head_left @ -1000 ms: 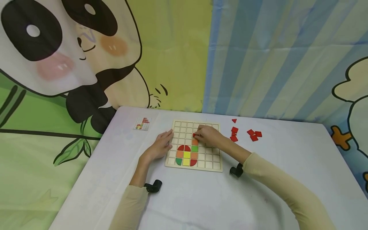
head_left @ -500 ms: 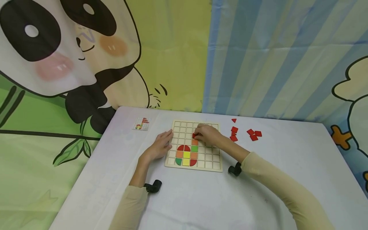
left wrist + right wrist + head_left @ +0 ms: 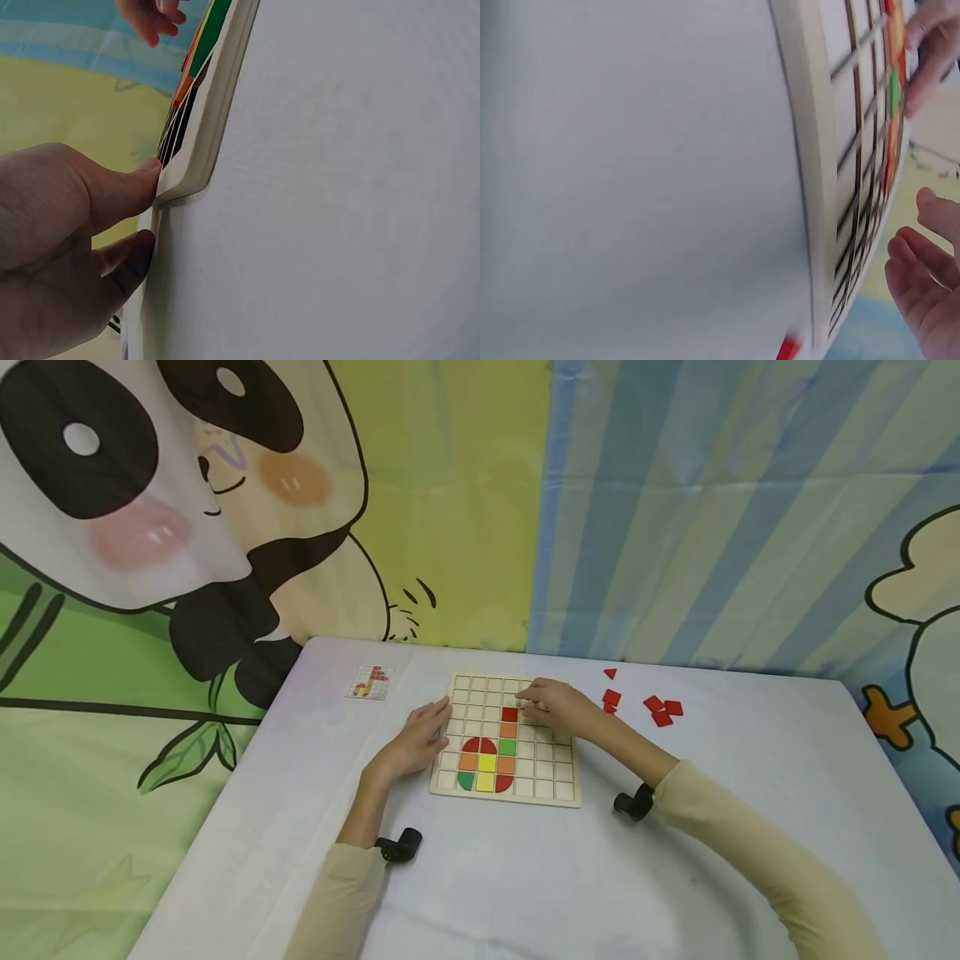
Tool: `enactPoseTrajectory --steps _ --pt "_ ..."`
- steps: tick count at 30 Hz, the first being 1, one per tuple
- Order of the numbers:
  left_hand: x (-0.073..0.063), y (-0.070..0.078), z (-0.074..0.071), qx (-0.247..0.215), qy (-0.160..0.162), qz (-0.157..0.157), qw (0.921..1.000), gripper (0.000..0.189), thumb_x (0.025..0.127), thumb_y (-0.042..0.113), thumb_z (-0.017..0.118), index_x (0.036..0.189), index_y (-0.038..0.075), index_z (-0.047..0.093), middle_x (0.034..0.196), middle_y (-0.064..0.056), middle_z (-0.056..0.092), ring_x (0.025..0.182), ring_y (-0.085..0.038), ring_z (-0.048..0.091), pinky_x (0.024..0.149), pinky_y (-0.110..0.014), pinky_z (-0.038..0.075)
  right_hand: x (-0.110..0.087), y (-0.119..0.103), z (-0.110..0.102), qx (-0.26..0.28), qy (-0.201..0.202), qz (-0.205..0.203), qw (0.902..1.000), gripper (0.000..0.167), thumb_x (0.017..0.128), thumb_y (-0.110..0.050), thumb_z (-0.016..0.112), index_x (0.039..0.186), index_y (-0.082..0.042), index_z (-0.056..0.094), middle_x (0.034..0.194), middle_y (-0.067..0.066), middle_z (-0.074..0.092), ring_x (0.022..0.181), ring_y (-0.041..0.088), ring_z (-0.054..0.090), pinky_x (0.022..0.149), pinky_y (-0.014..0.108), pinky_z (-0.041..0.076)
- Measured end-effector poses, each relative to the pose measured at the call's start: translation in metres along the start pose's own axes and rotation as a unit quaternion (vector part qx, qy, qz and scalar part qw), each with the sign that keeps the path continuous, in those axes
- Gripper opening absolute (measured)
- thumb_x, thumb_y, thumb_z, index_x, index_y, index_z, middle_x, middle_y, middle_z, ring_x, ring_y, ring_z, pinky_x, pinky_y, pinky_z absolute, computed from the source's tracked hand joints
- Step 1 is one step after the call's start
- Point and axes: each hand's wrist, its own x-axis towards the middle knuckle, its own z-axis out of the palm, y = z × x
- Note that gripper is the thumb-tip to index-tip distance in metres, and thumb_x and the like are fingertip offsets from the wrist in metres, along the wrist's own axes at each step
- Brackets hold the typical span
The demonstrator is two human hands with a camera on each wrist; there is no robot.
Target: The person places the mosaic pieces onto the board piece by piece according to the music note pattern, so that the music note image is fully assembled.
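Note:
The wooden grid board (image 3: 544,792) lies on the white table. My left hand (image 3: 411,745) rests at its left edge, fingers nearly straight; the left wrist view has the thumb (image 3: 124,196) against the frame. My right hand (image 3: 561,706) hovers over the upper right cells, and in the right wrist view its loosely bent fingers (image 3: 911,274) hold nothing. Just left of those fingertips a red square tile (image 3: 509,715) sits in a cell, above an orange tile (image 3: 508,730) and a green tile (image 3: 507,748). Lower left, a block of red, yellow, orange and green tiles (image 3: 487,764) fills several cells.
Right of the board lie loose red squares (image 3: 662,718), more red squares (image 3: 611,697) partly behind the right forearm, and a red triangle (image 3: 611,673). A small pattern card (image 3: 370,682) lies at the back left. A printed curtain (image 3: 465,510) stands behind the table.
My right hand has let go of the red square, which now lies fully visible in its cell, and has drawn off to the right. The left hand stays in place.

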Motion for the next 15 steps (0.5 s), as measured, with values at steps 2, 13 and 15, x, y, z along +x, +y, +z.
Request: enactPoseTrajectory --steps 2,13,15 --pt "0.0 0.0 0.0 0.003 0.0 -0.001 1.0 0.061 0.1 0.015 0.051 0.154 0.009 0.024 0.165 -0.002 0.012 0.153 -0.028 0.006 0.123 -0.05 0.017 -0.009 0.009 -0.008 0.007 0.012 0.018 0.9997 0.036 0.093 -0.013 0.064 0.127 0.0 0.062 0.114 0.016 0.065 0.099 0.027 0.064 0.083 0.04 0.056" --pt "0.0 0.001 0.0 0.001 -0.002 -0.003 1.0 0.06 0.1 0.016 0.051 0.154 0.01 0.024 0.165 -0.001 0.012 0.153 -0.027 0.006 0.123 -0.049 0.017 -0.057 0.079 -0.045 -0.013 0.024 0.13 0.9911 0.036 0.093 -0.01 0.062 0.127 0.003 0.061 0.119 0.022 0.065 0.102 0.033 0.065 0.083 0.045 0.057" --pt "0.0 0.001 0.0 0.003 0.0 -0.001 1.0 0.06 0.1 0.016 0.05 0.154 0.01 0.024 0.165 -0.002 0.012 0.153 -0.028 0.006 0.123 -0.049 0.017 -0.064 0.087 -0.047 -0.016 0.026 0.137 0.9901 0.034 0.093 -0.009 0.063 0.124 0.004 0.062 0.115 0.022 0.066 0.1 0.033 0.065 0.083 0.045 0.057"
